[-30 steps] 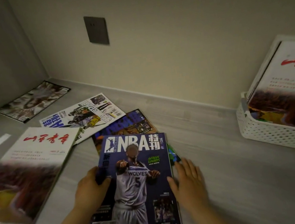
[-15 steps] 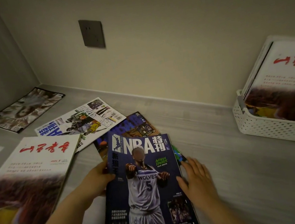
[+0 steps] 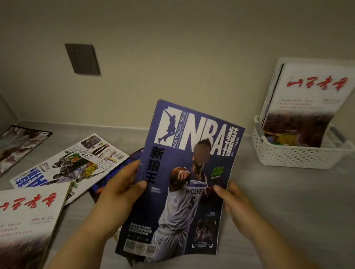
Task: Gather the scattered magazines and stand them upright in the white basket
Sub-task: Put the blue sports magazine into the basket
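A blue NBA magazine [image 3: 185, 179] is lifted off the grey surface and tilted up toward me. My left hand [image 3: 120, 188] grips its left edge, thumb on the cover. My right hand [image 3: 234, 204] holds its right edge, thumb on the front. At the right stands the white perforated basket [image 3: 293, 156], with a white magazine with red script [image 3: 311, 102] and others leaning upright in it. Loose on the surface at the left lie a white red-script magazine [image 3: 20, 224], a white-and-blue basketball magazine [image 3: 71, 165] and a dark photo magazine [image 3: 5, 151]. A dark magazine [image 3: 101, 183] shows behind my left hand.
A grey wall plate [image 3: 82, 58] sits on the beige back wall. A side wall closes the corner at the far left. Bare grey surface [image 3: 298, 220] runs between my hands and the basket.
The NBA magazine lay flat on the pile under both hands. Now both hands grip its edges and it is raised and tilted up, shifted slightly right.
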